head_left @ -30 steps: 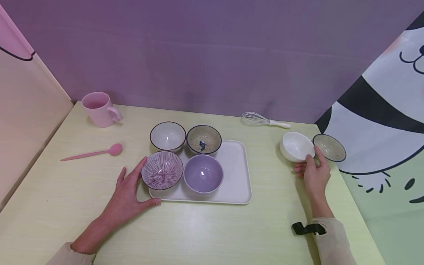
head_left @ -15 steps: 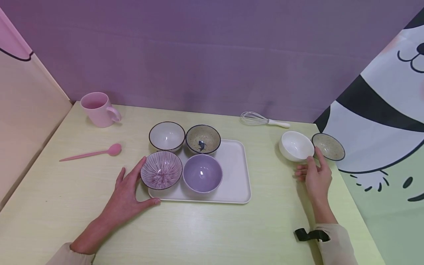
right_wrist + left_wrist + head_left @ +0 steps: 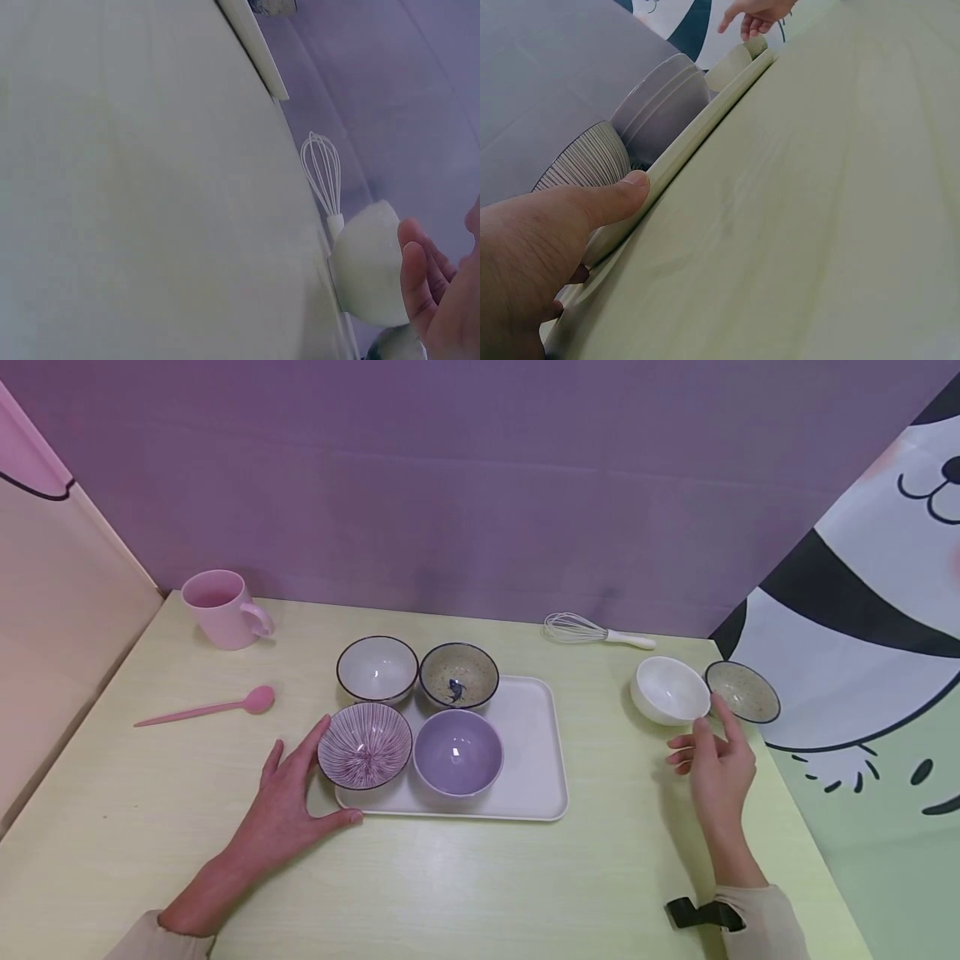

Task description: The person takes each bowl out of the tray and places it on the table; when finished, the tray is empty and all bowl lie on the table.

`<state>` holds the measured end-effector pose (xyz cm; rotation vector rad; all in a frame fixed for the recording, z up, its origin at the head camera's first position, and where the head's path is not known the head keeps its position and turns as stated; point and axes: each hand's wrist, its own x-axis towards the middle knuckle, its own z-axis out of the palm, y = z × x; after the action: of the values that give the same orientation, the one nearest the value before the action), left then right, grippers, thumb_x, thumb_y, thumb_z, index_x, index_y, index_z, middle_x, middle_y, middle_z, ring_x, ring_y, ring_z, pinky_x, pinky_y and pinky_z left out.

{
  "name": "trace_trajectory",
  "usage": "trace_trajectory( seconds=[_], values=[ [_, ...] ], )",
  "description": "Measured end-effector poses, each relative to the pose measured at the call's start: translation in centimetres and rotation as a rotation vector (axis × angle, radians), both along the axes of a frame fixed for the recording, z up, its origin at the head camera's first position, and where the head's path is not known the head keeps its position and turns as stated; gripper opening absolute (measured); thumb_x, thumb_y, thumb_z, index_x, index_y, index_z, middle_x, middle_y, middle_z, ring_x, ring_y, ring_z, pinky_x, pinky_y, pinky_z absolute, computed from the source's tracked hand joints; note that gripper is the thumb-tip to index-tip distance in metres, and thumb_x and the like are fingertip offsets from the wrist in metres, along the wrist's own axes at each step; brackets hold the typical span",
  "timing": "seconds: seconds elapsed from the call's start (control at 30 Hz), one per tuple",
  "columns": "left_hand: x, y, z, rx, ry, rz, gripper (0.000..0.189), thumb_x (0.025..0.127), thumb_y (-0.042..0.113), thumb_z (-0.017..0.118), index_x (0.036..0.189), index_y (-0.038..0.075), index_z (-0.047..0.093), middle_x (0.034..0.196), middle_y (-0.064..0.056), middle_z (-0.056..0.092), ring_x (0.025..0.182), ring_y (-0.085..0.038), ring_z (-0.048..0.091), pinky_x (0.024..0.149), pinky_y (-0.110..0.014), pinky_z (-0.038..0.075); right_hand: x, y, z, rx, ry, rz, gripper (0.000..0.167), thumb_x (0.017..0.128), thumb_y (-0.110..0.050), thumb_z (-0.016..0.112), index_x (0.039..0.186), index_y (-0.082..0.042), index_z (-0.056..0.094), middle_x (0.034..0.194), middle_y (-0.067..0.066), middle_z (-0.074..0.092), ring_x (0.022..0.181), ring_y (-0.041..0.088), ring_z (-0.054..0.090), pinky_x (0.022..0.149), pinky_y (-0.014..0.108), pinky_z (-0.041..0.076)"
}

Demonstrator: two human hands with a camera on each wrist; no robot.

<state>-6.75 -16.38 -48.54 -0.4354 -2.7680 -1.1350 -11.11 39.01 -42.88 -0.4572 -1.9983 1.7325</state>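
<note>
My left hand (image 3: pixel 273 818) grips the near-left corner of a white tray (image 3: pixel 536 768), thumb along its front edge. Beside the index finger sits a bowl with fine purple stripes (image 3: pixel 365 746); a lavender bowl (image 3: pixel 458 753) stands to its right. Behind them are a white bowl with a dark rim (image 3: pixel 377 668) and a speckled bowl with a blue fish (image 3: pixel 459 677). At the right, my right hand (image 3: pixel 722 777) holds nothing, its fingers just short of a plain white bowl (image 3: pixel 670 692). A second speckled bowl (image 3: pixel 742 692) stands right behind those fingertips.
A white-handled whisk (image 3: pixel 600 633) lies near the table's back edge. On the left are a pink mug (image 3: pixel 225 610) and a pink spoon (image 3: pixel 217 707). The second speckled bowl stands at the table's right edge. A purple backdrop (image 3: pixel 480 502) rises behind.
My right hand has drawn back slightly from the plain white bowl, its fingers loosening off the rim. The left hand and the bowls stay where they were.
</note>
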Motion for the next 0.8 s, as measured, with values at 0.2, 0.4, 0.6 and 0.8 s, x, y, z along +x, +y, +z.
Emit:
trace_trajectory(
  seconds=[0.2,0.4,0.6,0.8],
  values=[
    [0.0,0.0,0.0,-0.004,-0.013,0.001,0.138,0.076,0.038,0.103,0.18,0.02,0.014,0.173,-0.025,0.042,0.158,-0.05,0.042,0.141,-0.054,0.0,0.9,-1.9,0.4,0.04,0.035,0.022,0.048,0.114,-0.014,0.059,0.162,-0.014,0.058,0.068,-0.003,0.076,0.05,0.009,0.069,0.047,0.016,0.055],
    [0.0,0.0,0.1,-0.004,-0.01,0.001,0.138,0.076,0.037,0.104,0.18,0.019,0.014,0.174,-0.025,0.041,0.157,-0.05,0.042,0.141,-0.055,0.0,1.6,-4.2,0.6,0.098,0.034,0.07,0.043,0.114,-0.014,0.059,0.157,-0.014,0.063,0.07,-0.003,0.076,0.051,0.009,0.068,0.049,0.016,0.056],
    [0.0,0.0,-0.1,-0.004,0.014,-0.003,0.138,0.075,0.037,0.104,0.18,0.019,0.015,0.173,-0.026,0.042,0.156,-0.051,0.044,0.141,-0.056,0.001,2.2,-6.5,0.5,0.113,0.056,0.142,0.041,0.114,-0.009,0.06,0.155,-0.009,0.065,0.07,-0.001,0.076,0.051,0.01,0.068,0.049,0.017,0.056],
    [0.0,0.0,0.0,-0.002,0.007,-0.005,0.139,0.075,0.036,0.104,0.18,0.02,0.014,0.173,-0.026,0.042,0.156,-0.051,0.043,0.141,-0.056,0.001,2.7,-8.5,0.5,0.161,0.071,0.206,0.04,0.113,-0.006,0.059,0.153,-0.008,0.067,0.07,0.0,0.075,0.051,0.011,0.067,0.049,0.018,0.057]
  ],
)
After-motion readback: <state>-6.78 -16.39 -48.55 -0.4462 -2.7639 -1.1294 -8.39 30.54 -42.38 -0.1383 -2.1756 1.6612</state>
